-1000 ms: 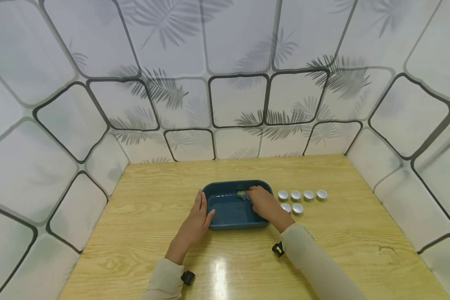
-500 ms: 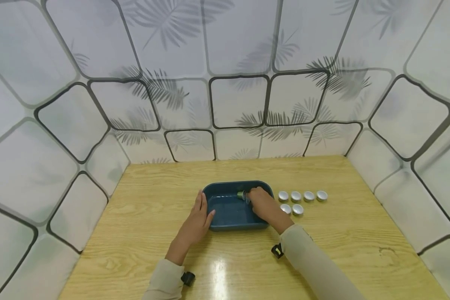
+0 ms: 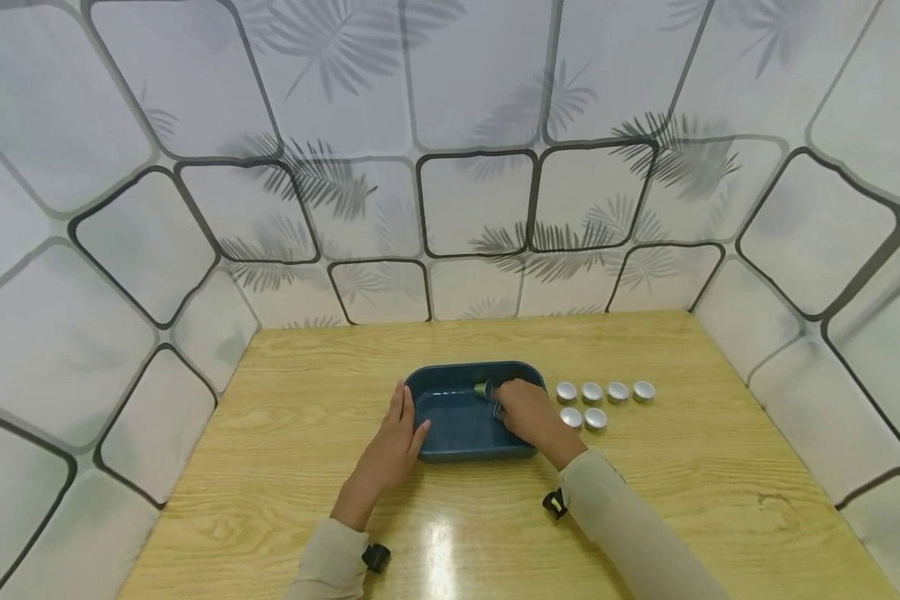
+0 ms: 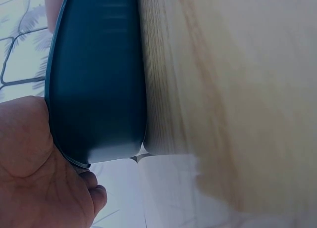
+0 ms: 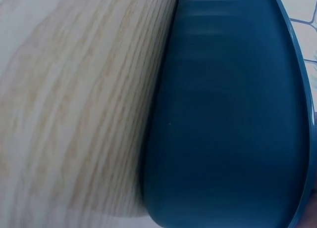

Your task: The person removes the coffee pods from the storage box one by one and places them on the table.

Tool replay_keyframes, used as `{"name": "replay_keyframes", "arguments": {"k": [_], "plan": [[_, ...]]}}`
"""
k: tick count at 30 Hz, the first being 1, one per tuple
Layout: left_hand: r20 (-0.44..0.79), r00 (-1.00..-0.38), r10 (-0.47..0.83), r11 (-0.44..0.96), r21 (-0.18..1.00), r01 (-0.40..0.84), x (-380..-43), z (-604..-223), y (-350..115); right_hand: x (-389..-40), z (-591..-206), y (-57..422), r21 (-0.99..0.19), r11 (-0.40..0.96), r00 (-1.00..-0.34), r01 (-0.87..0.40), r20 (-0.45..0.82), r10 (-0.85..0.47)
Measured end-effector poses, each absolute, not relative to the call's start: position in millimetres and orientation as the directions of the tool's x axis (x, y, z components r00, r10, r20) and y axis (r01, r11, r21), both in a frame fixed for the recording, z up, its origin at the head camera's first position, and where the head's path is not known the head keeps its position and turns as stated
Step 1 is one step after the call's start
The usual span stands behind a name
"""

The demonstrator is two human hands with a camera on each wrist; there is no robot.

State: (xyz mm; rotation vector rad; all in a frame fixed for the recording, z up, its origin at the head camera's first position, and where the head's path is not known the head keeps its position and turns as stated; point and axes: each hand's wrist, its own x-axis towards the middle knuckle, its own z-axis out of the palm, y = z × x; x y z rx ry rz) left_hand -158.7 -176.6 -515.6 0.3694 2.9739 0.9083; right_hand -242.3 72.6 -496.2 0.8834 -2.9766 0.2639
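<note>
A dark blue rectangular tray (image 3: 461, 454) sits on the wooden table. My left hand (image 3: 392, 442) lies along its left side, straight fingers against the outer wall and thumb at the near corner of the rim. Inside the tray, my right hand (image 3: 528, 410) reaches down at the right end. Its fingers pinch a small coffee capsule (image 3: 498, 410), mostly hidden by the hand, with only the rim showing. Just beside the fingertips a green coffee capsule (image 3: 482, 389) lies on its side. In the right wrist view the tray's outer wall (image 5: 223, 114) hides the fingers.
Right of the tray, several white-topped capsules (image 3: 591, 392) stand in a back row. Two more capsules (image 3: 595, 418) form a shorter row in front of it. A patterned wall (image 3: 480, 287) borders the table (image 3: 307, 358) at the back and on both sides.
Within the tray, my right hand has shifted slightly toward the near side, with the pinched capsule. My left hand, the tray and the rows of capsules have stayed put.
</note>
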Motion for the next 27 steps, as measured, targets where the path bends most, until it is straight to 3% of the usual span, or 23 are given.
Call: {"name": "replay_keyframes", "arguments": {"k": [18,27], "plan": [[0.06,-0.972,0.227,0.801,0.556,0.221,-158.4,-512.5,-175.7,-243.0,-499.6,72.4,-0.298,0.783,-0.831,-0.545,0.072,-0.551],[0.051,-0.973,0.224,0.803,0.557,0.214,-158.2,-513.7,-176.3,-239.4,-499.6,74.9,-0.379,0.791,-0.867,-0.481,0.069,-0.494]]}}
